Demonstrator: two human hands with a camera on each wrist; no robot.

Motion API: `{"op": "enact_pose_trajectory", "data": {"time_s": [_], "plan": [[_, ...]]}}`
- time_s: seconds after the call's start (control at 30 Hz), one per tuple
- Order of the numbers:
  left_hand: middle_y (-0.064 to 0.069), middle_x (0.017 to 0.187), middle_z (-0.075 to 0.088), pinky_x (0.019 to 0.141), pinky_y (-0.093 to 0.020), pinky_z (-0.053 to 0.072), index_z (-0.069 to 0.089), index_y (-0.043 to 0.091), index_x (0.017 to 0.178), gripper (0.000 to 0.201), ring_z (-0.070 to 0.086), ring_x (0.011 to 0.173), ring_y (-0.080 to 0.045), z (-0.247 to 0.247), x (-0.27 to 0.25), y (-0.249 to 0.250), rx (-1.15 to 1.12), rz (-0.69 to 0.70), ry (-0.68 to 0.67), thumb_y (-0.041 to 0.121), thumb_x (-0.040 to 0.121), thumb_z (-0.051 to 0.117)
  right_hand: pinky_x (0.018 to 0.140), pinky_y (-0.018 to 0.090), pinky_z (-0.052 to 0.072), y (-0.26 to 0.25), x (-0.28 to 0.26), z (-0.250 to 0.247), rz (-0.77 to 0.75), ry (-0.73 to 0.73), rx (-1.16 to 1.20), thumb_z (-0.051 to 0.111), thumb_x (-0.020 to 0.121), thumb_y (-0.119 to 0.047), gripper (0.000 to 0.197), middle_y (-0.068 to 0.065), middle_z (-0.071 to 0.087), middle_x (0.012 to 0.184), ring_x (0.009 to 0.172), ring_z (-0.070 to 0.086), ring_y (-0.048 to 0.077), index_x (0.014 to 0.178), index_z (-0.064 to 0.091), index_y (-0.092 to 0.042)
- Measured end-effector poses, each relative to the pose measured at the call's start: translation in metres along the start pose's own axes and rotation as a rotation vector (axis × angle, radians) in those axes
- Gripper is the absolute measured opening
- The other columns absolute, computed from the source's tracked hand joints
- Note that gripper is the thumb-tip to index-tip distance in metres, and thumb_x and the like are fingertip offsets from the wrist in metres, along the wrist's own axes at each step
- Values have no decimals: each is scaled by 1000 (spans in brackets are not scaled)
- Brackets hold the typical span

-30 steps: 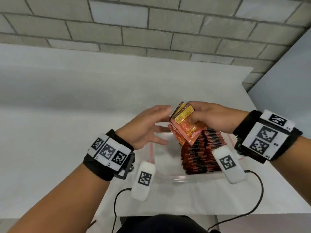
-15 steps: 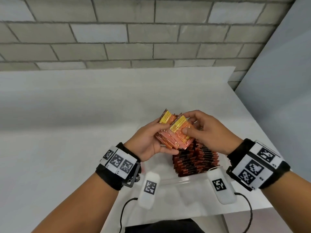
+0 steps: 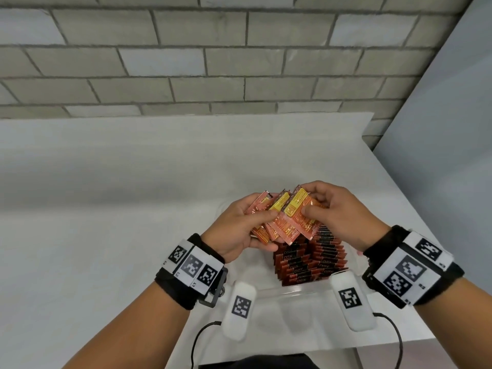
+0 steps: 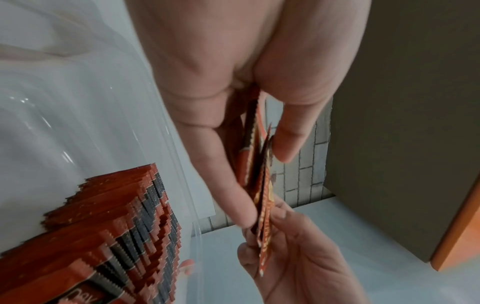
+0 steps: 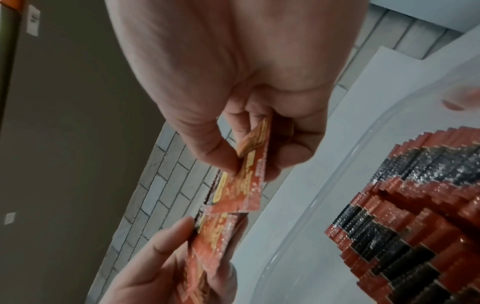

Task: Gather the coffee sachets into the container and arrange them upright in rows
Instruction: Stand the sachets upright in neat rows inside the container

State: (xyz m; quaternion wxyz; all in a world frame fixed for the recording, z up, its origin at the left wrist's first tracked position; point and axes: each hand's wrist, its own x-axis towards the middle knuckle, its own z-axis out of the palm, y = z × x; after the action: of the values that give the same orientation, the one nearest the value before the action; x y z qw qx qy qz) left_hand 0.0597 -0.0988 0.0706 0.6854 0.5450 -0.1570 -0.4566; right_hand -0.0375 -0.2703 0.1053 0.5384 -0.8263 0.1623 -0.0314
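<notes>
Head: sachets (image 3: 286, 222) between both hands' fingers (image 3: 262, 215)

Looks like a bare test room: grey block wall (image 3: 239, 62), plain white table (image 3: 106, 195), tagged wristbands (image 3: 193, 267).

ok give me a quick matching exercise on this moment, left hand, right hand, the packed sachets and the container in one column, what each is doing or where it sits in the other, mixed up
Column one
1. left hand
2. right hand
3. packed sachets
4. container

Column two
A. clear plastic, on the white table
B. pinches the front sachet of the fan
C. stand in rows inside the container
D. grips the fan of loose sachets from below

Pairs: 1-D, 2-B, 3-C, 4-A
</notes>
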Motion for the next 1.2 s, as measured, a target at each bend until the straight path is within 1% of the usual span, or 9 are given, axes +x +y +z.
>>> {"op": "enact_pose_trajectory", "data": {"time_s": [0.13,0.3,0.43,0.6,0.73,0.83,1.0,1.13,1.2], "plan": [[-11,103,69,62,-39,61,62,18,113,30,70,82,-28,-2,1,-3,-68,3,-1,0,95,47,80,28,54,3,0,0,36,23,42,59,89,-2,25,-3,71,96,86,68,12,104,63,-22],[-9,102,71,71,-42,60,60,17,113,36,70,85,-27,-2,3,-7,-31,44,-12,-9,88,55,76,27,53,4,-1,1,58,34,97,58,89,-3,23,-3,69,95,84,67,12,98,63,-24],[-11,103,72,69,-39,60,61,18,111,33,71,86,-28,-4,5,-7,-24,64,20,-1,85,62,81,25,53,4,1,3,68,24,52,59,89,-5,23,-3,69,97,88,67,12,99,63,-25],[-8,100,71,74,-39,57,63,17,110,28,68,85,-22,-9,9,-5,-78,130,98,-1,90,57,86,38,53,8,4,3,158,98,252,51,94,-3,22,6,72,98,89,68,22,100,67,-17],[-5,93,69,58,-25,53,60,17,110,37,66,76,-15,-8,13,-2,-97,182,124,-12,87,55,80,37,56,8,10,5,267,120,538,47,95,-3,20,12,71,101,89,68,22,108,63,-4],[-2,89,68,57,-21,51,58,16,111,44,65,73,-11,-2,15,0,-64,213,121,-16,82,58,75,35,59,5,12,14,326,92,671,49,95,-5,18,12,71,101,91,69,23,108,62,-4],[-5,87,70,66,-27,53,60,9,107,18,64,77,-16,2,15,-2,-129,183,124,3,94,50,73,36,58,3,15,21,321,109,663,47,97,-8,19,9,70,100,90,68,21,110,61,-9],[-13,92,67,64,-31,50,59,2,106,25,62,75,-20,2,15,-2,-227,155,144,6,98,35,72,31,53,2,12,23,267,113,546,44,98,-6,24,6,68,98,83,64,17,117,58,-10],[-18,108,64,77,-35,53,53,-3,120,29,62,90,-24,7,14,-2,-205,145,104,4,98,35,74,30,54,1,10,25,241,80,535,44,98,-6,25,7,67,104,87,65,16,118,57,-11]]}}
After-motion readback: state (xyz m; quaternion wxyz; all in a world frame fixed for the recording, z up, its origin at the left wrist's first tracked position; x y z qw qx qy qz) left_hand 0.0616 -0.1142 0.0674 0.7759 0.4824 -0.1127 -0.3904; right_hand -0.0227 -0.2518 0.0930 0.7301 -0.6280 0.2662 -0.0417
